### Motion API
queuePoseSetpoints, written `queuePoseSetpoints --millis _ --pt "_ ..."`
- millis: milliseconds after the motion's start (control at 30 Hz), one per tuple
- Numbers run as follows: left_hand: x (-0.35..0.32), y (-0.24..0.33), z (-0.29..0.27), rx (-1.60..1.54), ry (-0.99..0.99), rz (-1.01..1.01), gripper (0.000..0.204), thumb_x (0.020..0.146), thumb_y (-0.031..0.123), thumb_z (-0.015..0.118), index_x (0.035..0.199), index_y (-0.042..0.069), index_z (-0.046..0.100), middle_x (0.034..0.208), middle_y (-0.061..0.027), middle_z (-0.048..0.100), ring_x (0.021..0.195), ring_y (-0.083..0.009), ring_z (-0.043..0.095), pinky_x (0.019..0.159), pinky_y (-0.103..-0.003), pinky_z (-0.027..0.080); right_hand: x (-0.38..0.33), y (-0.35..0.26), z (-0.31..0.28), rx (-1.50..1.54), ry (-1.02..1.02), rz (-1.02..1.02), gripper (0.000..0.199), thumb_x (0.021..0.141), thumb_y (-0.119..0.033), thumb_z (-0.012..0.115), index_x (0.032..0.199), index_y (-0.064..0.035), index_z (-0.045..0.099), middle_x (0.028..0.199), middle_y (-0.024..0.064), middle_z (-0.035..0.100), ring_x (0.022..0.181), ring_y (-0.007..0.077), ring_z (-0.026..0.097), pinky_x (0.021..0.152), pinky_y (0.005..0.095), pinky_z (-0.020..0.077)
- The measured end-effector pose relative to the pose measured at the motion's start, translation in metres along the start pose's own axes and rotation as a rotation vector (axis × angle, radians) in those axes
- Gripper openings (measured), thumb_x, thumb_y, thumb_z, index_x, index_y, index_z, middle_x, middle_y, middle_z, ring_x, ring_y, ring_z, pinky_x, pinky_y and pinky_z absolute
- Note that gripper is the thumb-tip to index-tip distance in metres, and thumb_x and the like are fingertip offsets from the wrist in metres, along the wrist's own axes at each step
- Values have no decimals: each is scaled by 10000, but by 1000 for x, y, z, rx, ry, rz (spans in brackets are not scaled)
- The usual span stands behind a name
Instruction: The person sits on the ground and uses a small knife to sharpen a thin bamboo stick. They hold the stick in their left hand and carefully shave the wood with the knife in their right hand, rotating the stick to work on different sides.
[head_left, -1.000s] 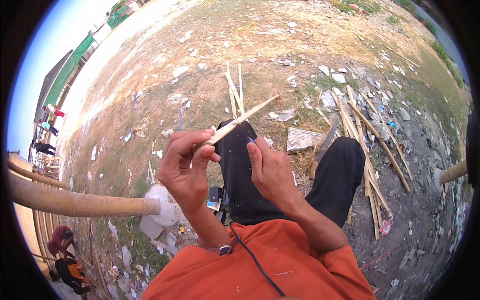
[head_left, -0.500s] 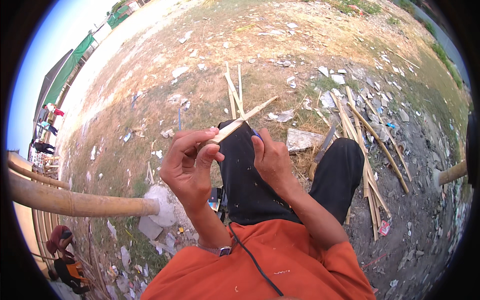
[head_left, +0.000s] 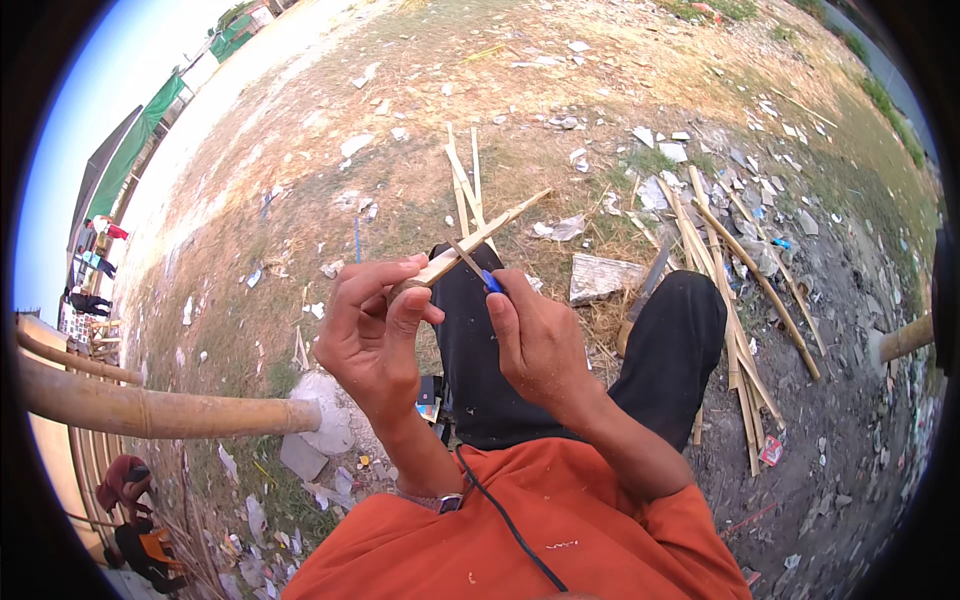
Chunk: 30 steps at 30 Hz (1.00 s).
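At the centre of the frame the left hand (head_left: 372, 335) curls its fingers and thumb around the near end of a pale bamboo strip (head_left: 470, 245). The strip is flat, narrow and straight-edged, and runs from that grip toward the upper right, ending above the knees. The right hand (head_left: 538, 340), just beside the left, pinches a small tool with a blue handle (head_left: 492, 282) between thumb and forefinger; its thin dark blade (head_left: 464, 257) lies across the strip, touching it. Both hands sit over the black trousers (head_left: 480, 370); an orange shirt (head_left: 530, 530) fills the lower centre, crossed by a thin black cable (head_left: 500, 515).

To the right of centre a loose bundle of split bamboo sticks (head_left: 735, 300) lies on the dry, littered ground (head_left: 300, 200), beside a long dark blade (head_left: 645, 290) and a flat grey slab (head_left: 600, 278). More short strips (head_left: 462, 185) lie above the hands. A thick round bamboo pole (head_left: 150, 410) enters from the left edge. No container can be made out.
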<state>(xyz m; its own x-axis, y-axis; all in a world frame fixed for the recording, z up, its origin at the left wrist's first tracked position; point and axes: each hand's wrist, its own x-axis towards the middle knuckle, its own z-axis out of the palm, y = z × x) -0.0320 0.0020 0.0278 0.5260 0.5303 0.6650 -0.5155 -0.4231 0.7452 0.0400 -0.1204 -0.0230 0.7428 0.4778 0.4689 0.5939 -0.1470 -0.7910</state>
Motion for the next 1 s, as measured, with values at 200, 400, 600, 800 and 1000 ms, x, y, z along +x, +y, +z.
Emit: queuePoseSetpoints --millis 200,400,600,800,1000 --pt "1 1 3 21 21 9 181 863 46 700 1003 -52 640 968 -151 637 659 -124 612 558 -218 505 11 38 10 -272 44 -10 219 1003 -249 468 912 -50 487 592 188 574 517 390 591 448 473 452" --pt "-2 4 5 110 -16 9 231 905 161 673 1017 -36 631 983 -165 647 620 -146 631 576 -230 498 2 52 19 -252 62 51 246 1009 -277 448 923 -51 493 596 187 585 540 393 609 462 490 455" --pt "0 3 6 9 11 2 173 857 40 703 987 -55 639 957 -155 640 698 -136 618 559 -227 531 15 44 2 -292 19 39 280 1015 -296 424 917 -46 505 596 196 594 554 401 612 480 497 461" --pt "-3 3 4 77 -67 36 193 904 120 665 999 -45 631 980 -166 645 614 -145 622 556 -225 492 22 134 18 -560 23 243 266 1017 -295 418 936 -54 498 592 194 586 553 406 605 489 495 463" --pt "-1 5 2 105 -27 30 177 888 82 673 1010 -41 638 979 -157 649 642 -134 625 580 -232 510 24 112 31 -326 75 39 256 1011 -300 422 949 -63 496 624 197 607 587 414 620 523 519 476"
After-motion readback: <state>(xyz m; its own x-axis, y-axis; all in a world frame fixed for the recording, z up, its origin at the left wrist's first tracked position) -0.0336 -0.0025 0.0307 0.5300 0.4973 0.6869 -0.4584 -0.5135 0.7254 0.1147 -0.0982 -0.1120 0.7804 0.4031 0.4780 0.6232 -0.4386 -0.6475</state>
